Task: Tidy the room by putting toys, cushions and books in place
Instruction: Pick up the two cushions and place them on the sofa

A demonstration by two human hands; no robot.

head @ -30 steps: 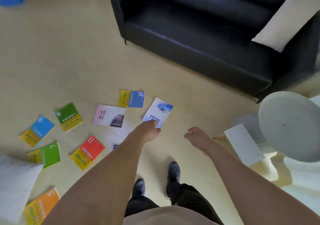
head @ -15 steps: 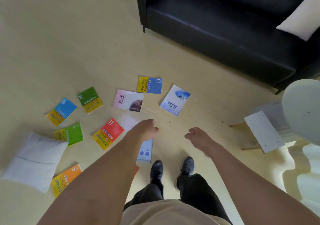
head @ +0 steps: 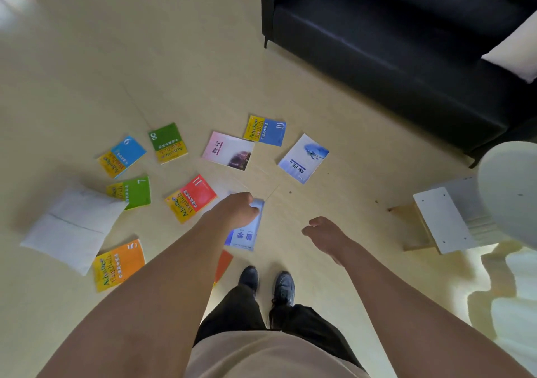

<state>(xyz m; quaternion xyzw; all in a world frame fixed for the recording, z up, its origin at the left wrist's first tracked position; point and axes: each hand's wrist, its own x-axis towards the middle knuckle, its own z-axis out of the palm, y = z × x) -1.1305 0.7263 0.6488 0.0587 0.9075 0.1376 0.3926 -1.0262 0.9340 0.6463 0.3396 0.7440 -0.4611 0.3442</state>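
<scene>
- We see our left hand (head: 236, 212) stretched out over the pale wooden floor (head: 189, 72), its fingers curled under and holding nothing, in front of a pale blue paperback book (head: 247, 232) that lies flat below it.
- Our right hand (head: 324, 236) hangs beside it, well apart, fingers loosely curled and holding nothing.
- Paperback books lie scattered flat on the floor ahead: a red-and-yellow book marked 11 (head: 190, 198) just left of our left hand, a green one marked 7 (head: 132, 191), a blue-and-yellow one marked 6 (head: 122, 156), a green-and-yellow one marked 8 (head: 168, 142), a pink-and-white one (head: 228, 151), a blue-and-yellow one marked 10 (head: 265, 130) and a white-and-blue one (head: 303, 158).
- An orange-and-yellow book marked 5 (head: 119, 264) lies nearer us on the left, touching a white square cushion (head: 72, 228) on the floor.
- A second white cushion (head: 514, 49) rests on the black leather sofa (head: 392, 43) at the upper right.
- Our 2 dark shoes (head: 266, 283) stand just below the pale blue book.
</scene>
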